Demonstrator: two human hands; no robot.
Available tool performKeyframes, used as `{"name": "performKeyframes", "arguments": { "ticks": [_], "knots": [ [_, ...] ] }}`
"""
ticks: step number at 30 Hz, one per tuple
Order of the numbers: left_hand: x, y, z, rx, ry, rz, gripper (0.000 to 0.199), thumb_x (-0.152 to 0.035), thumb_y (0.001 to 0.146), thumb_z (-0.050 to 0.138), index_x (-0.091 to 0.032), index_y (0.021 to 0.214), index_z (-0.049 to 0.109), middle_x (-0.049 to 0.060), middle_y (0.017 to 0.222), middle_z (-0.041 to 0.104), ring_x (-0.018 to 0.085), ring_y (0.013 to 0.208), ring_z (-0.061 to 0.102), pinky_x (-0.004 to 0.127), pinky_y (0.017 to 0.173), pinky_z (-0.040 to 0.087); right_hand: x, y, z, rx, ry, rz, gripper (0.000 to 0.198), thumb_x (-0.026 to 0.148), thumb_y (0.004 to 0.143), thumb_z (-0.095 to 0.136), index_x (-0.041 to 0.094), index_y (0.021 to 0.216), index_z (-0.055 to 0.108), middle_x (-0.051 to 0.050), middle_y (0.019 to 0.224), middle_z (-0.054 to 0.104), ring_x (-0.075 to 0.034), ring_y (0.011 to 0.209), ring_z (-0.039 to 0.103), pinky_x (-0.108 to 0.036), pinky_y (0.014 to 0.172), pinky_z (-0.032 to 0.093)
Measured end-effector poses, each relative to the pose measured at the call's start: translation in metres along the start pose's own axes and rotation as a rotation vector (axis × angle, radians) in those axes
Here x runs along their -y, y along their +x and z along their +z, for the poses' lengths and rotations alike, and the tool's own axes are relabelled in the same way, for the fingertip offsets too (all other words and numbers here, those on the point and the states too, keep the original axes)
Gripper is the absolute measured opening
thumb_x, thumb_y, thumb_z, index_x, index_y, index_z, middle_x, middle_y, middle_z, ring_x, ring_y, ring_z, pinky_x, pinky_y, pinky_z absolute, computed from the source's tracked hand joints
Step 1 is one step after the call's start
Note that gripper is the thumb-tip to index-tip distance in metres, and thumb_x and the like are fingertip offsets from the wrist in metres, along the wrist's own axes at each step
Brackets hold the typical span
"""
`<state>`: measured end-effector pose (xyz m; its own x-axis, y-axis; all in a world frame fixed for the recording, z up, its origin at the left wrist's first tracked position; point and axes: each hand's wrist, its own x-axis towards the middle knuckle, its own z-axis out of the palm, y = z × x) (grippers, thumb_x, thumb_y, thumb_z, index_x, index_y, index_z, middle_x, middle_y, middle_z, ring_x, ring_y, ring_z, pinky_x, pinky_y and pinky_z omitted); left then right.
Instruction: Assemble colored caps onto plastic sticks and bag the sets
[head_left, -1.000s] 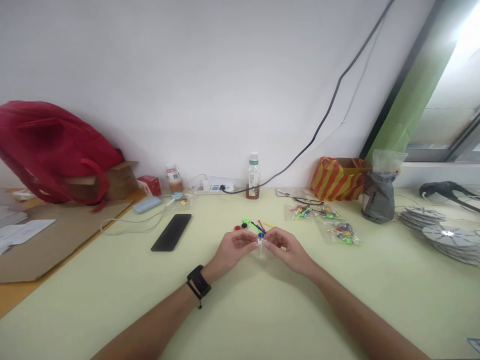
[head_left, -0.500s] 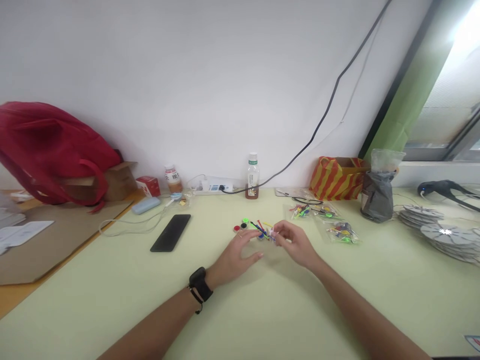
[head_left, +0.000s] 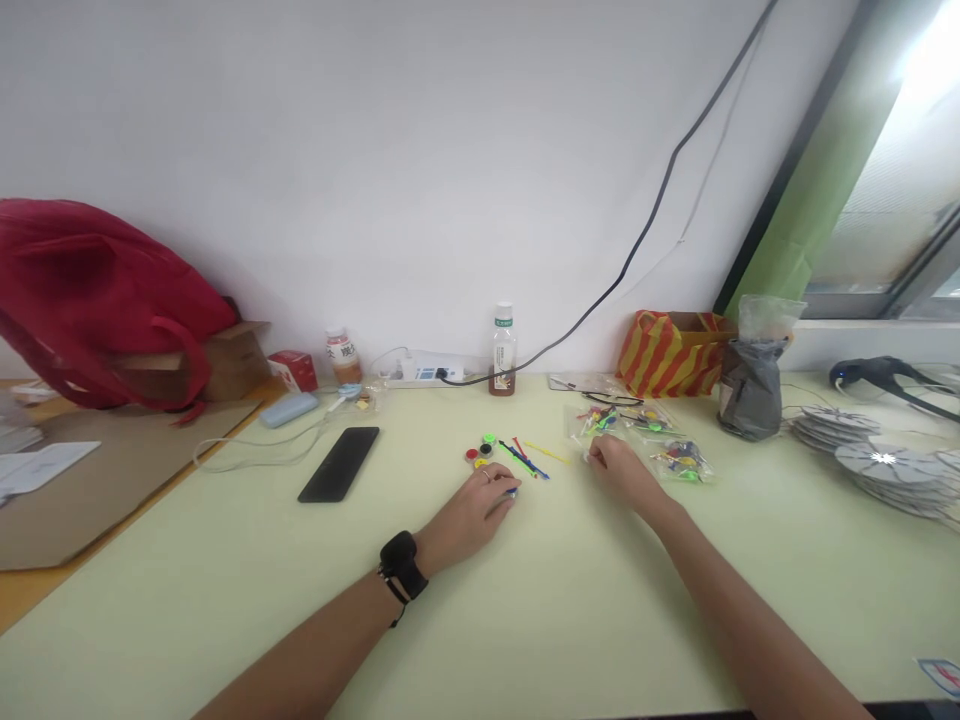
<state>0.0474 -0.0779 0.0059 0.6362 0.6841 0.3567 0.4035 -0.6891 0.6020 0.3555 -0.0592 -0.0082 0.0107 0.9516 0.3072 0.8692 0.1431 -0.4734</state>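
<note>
Between the finger and thumb of my left hand (head_left: 471,512) is a small blue disc-like piece (head_left: 513,491), partly covered by the fingers. My right hand (head_left: 624,474) is closed in a pinch on a small white piece (head_left: 586,454), whose exact shape is hard to make out. Just beyond my left fingertips sit small round pieces: a red one (head_left: 471,454), a black one (head_left: 486,450), a green one (head_left: 490,438) and a yellow one (head_left: 481,463). Between the hands lie thin plastic sticks, among them a blue stick (head_left: 534,467) and a yellow stick (head_left: 546,452).
Clear bags of colourful small parts (head_left: 684,462) lie beyond my right hand. A black phone (head_left: 340,464) rests at left. Along the wall stand a bottle (head_left: 503,350), a power strip (head_left: 427,374) and a striped bag (head_left: 671,355). Stacked grey discs (head_left: 892,470) are at far right.
My right hand has moved right, away from the sticks, with the white piece. My left hand has drawn the blue disc slightly toward me and closed on it, uncovering the sticks.
</note>
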Motion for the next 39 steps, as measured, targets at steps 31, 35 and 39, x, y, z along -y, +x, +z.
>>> {"name": "performKeyframes", "arguments": {
  "ticks": [31,35,39],
  "knots": [
    [0.006,0.009,0.004,-0.195,-0.647,-0.343,0.043,-0.039,0.072,0.089,-0.013,0.103,0.075,0.010,0.096,0.076,0.019,0.082,0.072,0.034,0.082,0.061,0.064,-0.014,0.014,0.019,0.576,-0.072,0.025,0.044,0.098,0.050,0.022,0.086,0.055,-0.001,0.073,0.060,-0.018,0.064,0.058,-0.031,0.060,0.045],
    [0.003,0.010,0.003,-0.202,-0.749,-0.344,0.050,-0.039,0.070,0.090,-0.013,0.110,0.074,0.013,0.103,0.078,0.023,0.092,0.075,0.040,0.091,0.061,0.085,-0.023,0.005,0.247,0.846,-0.142,0.039,0.060,0.095,0.056,0.021,0.090,0.058,0.000,0.074,0.059,-0.015,0.063,0.056,-0.029,0.061,0.047],
    [0.000,0.010,0.001,-0.235,-0.720,-0.335,0.047,-0.039,0.072,0.089,-0.014,0.109,0.076,0.013,0.107,0.079,0.025,0.096,0.075,0.042,0.094,0.061,0.097,-0.030,0.004,0.273,0.751,-0.232,0.037,0.056,0.098,0.053,0.021,0.089,0.060,0.000,0.073,0.056,-0.015,0.066,0.052,-0.028,0.062,0.043]
  ]
}}
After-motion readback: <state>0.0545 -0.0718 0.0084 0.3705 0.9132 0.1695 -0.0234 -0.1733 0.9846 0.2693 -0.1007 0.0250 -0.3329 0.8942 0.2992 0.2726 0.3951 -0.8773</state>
